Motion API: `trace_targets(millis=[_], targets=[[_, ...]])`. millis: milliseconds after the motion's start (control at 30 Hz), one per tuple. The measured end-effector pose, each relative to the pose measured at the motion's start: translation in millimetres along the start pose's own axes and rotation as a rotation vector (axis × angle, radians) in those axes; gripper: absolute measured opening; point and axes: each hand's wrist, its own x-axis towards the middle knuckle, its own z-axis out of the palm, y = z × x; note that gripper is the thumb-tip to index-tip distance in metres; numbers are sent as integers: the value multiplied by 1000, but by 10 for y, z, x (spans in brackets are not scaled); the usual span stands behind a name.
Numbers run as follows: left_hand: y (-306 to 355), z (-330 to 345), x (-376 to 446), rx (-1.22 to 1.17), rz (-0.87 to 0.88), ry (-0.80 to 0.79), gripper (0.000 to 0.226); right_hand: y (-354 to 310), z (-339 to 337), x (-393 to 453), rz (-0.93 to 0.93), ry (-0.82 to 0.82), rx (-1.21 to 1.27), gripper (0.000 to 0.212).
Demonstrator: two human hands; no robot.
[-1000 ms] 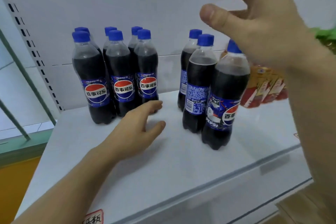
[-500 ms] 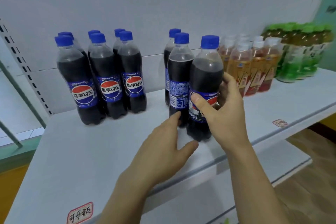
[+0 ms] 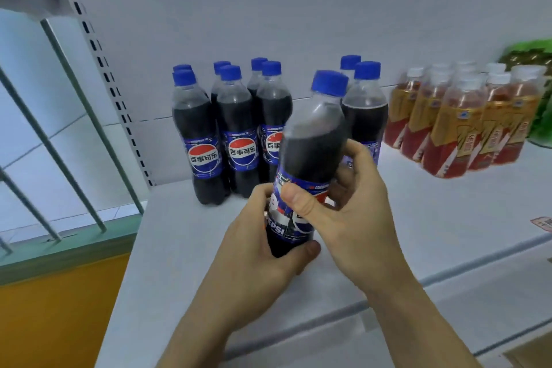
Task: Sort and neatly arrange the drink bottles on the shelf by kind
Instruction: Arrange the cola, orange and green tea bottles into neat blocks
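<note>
Head view, looking down at a smooth white shelf (image 3: 448,242) with a flat white back panel. Both hands grip one cola bottle (image 3: 310,140) in front of the others, tilted with its cap leaning to the right. This held bottle is clear plastic with a rounded shoulder, a ribbed blue screw cap and dark, nearly black liquid. The left hand (image 3: 257,251) curls round its base from below, thumb across the bottom. The right hand (image 3: 352,209) wraps the middle from the right, thumb pressed flat across the glossy blue label, where the letters "EPSI" can be read.

Behind on the left, a tight group of six cola bottles (image 3: 236,134) stands upright in two rows; their labels show a red, white and blue globe with the characters 百事可乐. Just right of the held bottle stand two more cola bottles (image 3: 366,104), partly hidden. Farther right is a cluster of amber drink bottles (image 3: 460,125) with white caps and gold-and-red labels; their writing is too blurred to read. Green bottles (image 3: 537,75) are blurred at the right edge.
</note>
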Motion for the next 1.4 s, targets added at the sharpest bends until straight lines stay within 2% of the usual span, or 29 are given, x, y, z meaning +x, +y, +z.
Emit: trace_targets(millis=[167, 267, 367, 533, 767, 900, 1000, 1067, 1133, 1200, 1267, 1333, 1400], targets=[[-167, -643, 75, 230, 11, 135, 51, 19, 580, 410, -62, -165, -247, 73], [-310, -863, 184, 228, -69, 164, 54, 110, 905, 647, -107, -191, -379, 77], [-492, -918, 267, 191, -134, 298, 72, 249, 1103, 778, -150, -175, -440, 74], [-728, -874, 319, 189, -116, 431, 66, 487, 1204, 824, -185, -87, -455, 72], [-893, -895, 256, 254, -119, 391, 65, 635, 1177, 739, -130, -103, -478, 85], [-884, -902, 243, 252, -150, 362, 64, 583, 1145, 671, -83, -162, -453, 84], [-799, -919, 159, 280, -210, 392, 62, 422, 966, 578, -91, -234, -460, 72], [-686, -922, 71, 372, -202, 458, 49, 286, 725, 455, -124, -219, -463, 53], [-505, -914, -50, 430, -121, 479, 28, 190, 418, 273, -141, -164, -441, 39], [-275, -847, -185, 490, -56, 379, 12, 134, 101, 89, -116, -121, -427, 35], [-31, -676, -273, 586, -49, 172, 5, 152, -170, -9, -63, -102, -433, 34], [151, -396, -276, 615, -32, -6, 19, 212, -393, -28, -18, -56, -432, 33], [252, -52, -181, 593, -13, -90, 33, 264, -582, 6, -16, 10, -416, 31]])
